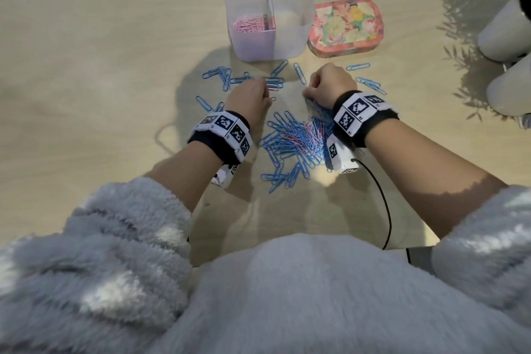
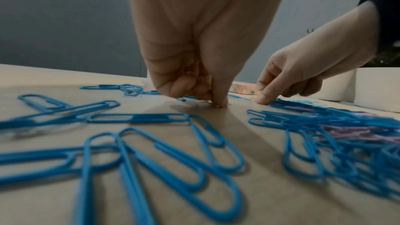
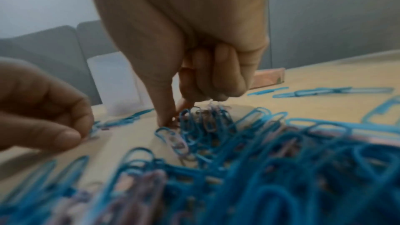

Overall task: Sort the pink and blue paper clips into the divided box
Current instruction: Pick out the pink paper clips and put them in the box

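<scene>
A translucent divided box [image 1: 290,37] stands at the back of the table, with pink clips [image 1: 248,26] in its left compartment. A mixed pile of blue and pink clips [image 1: 296,141] lies between my wrists, and loose blue clips [image 1: 221,76] are scattered around it. My left hand [image 1: 265,93] has its fingers curled, and its thumb and forefinger [image 2: 219,103] meet on the table at a small pink clip [image 1: 272,99]. My right hand [image 1: 307,93] reaches into the far edge of the pile, where its thumb and forefinger [image 3: 166,119] pinch a pink clip. Its other fingers are curled in.
A floral lid [image 1: 346,26] lies right of the box. White plant pots [image 1: 502,34] stand at the table's right edge. More blue clips [image 1: 370,85] lie right of my right hand. A black cable [image 1: 385,210] runs from my right wrist toward my body.
</scene>
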Demonstrator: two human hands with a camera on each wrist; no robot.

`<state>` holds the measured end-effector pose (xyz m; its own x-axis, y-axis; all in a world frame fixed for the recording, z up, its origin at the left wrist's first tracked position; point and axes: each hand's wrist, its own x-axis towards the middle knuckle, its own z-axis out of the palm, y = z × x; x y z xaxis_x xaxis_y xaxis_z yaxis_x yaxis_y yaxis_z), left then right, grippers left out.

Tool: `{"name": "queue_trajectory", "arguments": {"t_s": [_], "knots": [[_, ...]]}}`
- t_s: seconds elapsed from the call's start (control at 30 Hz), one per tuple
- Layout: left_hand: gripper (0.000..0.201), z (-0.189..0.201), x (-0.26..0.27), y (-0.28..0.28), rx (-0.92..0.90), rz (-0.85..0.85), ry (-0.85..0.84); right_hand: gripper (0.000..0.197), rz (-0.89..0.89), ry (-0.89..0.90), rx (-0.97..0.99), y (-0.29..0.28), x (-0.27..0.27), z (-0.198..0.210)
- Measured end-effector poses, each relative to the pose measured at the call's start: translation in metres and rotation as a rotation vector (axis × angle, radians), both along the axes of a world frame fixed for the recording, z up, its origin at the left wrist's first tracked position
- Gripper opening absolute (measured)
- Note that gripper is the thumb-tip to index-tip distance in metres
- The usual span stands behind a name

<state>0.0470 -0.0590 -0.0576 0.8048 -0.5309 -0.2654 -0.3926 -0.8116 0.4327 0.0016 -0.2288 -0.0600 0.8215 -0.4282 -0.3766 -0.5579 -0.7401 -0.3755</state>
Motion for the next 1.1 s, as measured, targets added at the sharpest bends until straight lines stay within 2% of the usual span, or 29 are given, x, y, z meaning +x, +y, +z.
{"name": "queue_trajectory", "arguments": {"t_s": [0.13,0.2,0.3,0.4,0.47,0.53,0.6,0.67,0.73,0.8,0.87,0.93,1.03,1.1], "knots": [[0.02,0.0,0.002,0.002,0.043,-0.084,0.021,0.02,0.12,0.047,-0.054,0.005,-0.004,-0.005],[0.02,0.001,0.004,0.008,0.009,-0.084,0.047,0.018,0.138,-0.007,-0.04,0.004,-0.008,-0.003],[0.021,0.004,0.01,0.02,-0.052,-0.032,0.088,0.012,0.067,-0.183,0.245,0.0,-0.006,0.004],[0.023,0.006,0.016,0.032,-0.097,0.046,0.145,0.021,-0.047,-0.293,0.603,0.006,0.001,0.016],[0.023,0.006,0.022,0.039,-0.163,0.106,0.208,0.026,-0.156,-0.306,0.741,0.015,0.008,0.017],[0.022,0.009,0.025,0.044,-0.261,0.184,0.358,0.026,-0.25,-0.281,0.786,0.024,0.017,0.015],[0.019,0.014,0.024,0.045,-0.419,0.365,0.627,0.024,-0.24,-0.247,0.688,0.033,0.025,0.012],[0.028,0.018,0.027,0.045,-0.531,0.596,0.849,0.019,-0.054,-0.221,0.44,0.038,0.03,0.008],[0.028,0.02,0.031,0.047,-0.587,0.735,0.981,0.02,0.134,-0.185,0.206,0.042,0.03,0.007],[0.037,0.018,0.036,0.048,-0.544,0.714,0.935,0.021,0.211,-0.164,0.083,0.042,0.029,0.006],[0.042,0.015,0.037,0.046,-0.414,0.565,0.715,0.024,0.197,-0.165,0.032,0.036,0.028,0.006],[0.037,0.009,0.037,0.045,-0.357,0.42,0.486,0.025,0.152,-0.175,0.029,0.027,0.028,0.007],[0.027,0.009,0.032,0.037,-0.316,0.272,0.345,0.022,0.13,-0.198,0.064,0.024,0.025,0.009],[0.03,0.008,0.027,0.031,-0.224,0.151,0.26,0.021,0.18,-0.194,0.076,0.031,0.022,0.007]]}}
